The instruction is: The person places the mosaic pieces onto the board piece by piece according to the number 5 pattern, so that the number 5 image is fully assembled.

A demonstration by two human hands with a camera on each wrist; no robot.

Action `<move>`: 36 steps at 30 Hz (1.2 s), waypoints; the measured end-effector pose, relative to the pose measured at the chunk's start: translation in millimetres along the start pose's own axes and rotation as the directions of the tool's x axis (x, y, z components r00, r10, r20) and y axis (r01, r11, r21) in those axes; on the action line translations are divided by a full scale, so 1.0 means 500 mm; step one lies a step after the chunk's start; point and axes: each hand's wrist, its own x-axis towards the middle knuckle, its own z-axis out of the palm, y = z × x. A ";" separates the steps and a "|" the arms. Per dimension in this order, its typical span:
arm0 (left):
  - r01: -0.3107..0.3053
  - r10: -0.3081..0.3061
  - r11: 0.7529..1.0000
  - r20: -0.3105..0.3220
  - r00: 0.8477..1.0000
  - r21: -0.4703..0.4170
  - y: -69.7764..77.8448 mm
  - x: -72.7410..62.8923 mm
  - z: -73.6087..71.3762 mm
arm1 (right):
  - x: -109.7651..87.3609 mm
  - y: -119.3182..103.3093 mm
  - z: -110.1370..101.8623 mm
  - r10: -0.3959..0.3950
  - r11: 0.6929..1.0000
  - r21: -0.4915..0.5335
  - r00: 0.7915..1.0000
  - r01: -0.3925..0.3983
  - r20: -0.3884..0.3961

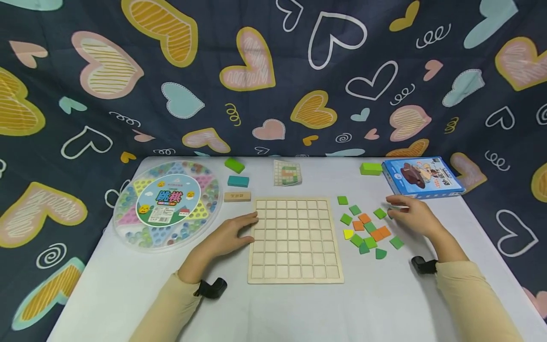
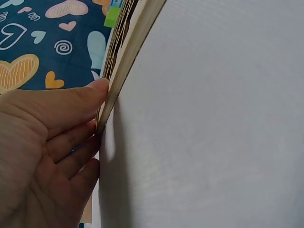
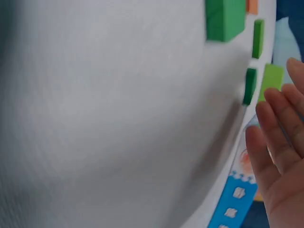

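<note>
A square wooden grid board (image 1: 295, 241) lies flat in the middle of the table. My left hand (image 1: 228, 236) is at its left side, with thumb and fingertips touching the edge; the left wrist view shows the thumb (image 2: 80, 102) against the board's rim (image 2: 124, 71). To the right of the board lies a loose group of small flat tiles, among them green tiles (image 1: 379, 213), orange tiles (image 1: 377, 235) and a yellow tile (image 1: 348, 234). Beside the group my right hand (image 1: 412, 214) hovers with relaxed fingers. Nothing shows between them in the right wrist view.
A round Chinese checkers set (image 1: 166, 202) occupies the left side. Behind the board are green (image 1: 234, 165), teal (image 1: 238, 181) and wooden blocks (image 1: 237, 196), and a small pattern card (image 1: 287, 173). Another green block (image 1: 370, 169) adjoins a blue box (image 1: 423, 176) at back right.
</note>
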 end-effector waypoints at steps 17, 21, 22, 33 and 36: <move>0.029 -0.029 0.999 0.002 1.000 -0.038 -0.004 -0.002 0.001 | 0.018 0.051 0.000 -0.037 0.999 -0.011 0.997 0.038 0.061; 0.039 -0.039 0.998 0.009 0.999 -0.045 -0.005 -0.002 0.001 | 0.024 0.051 0.001 -0.004 1.000 0.012 0.998 0.004 0.063; 0.038 -0.038 0.998 0.009 0.999 -0.045 -0.005 -0.002 0.001 | 0.025 0.052 0.002 0.007 1.000 0.012 0.998 -0.007 0.061; 0.052 -0.051 0.998 0.008 0.999 -0.038 -0.007 0.000 0.005 | 0.015 0.050 -0.004 0.012 0.999 0.047 1.000 -0.013 0.004; 0.054 -0.054 0.998 0.010 0.998 -0.034 -0.006 0.001 0.003 | 0.009 0.041 -0.006 0.017 0.998 0.067 1.000 -0.016 -0.013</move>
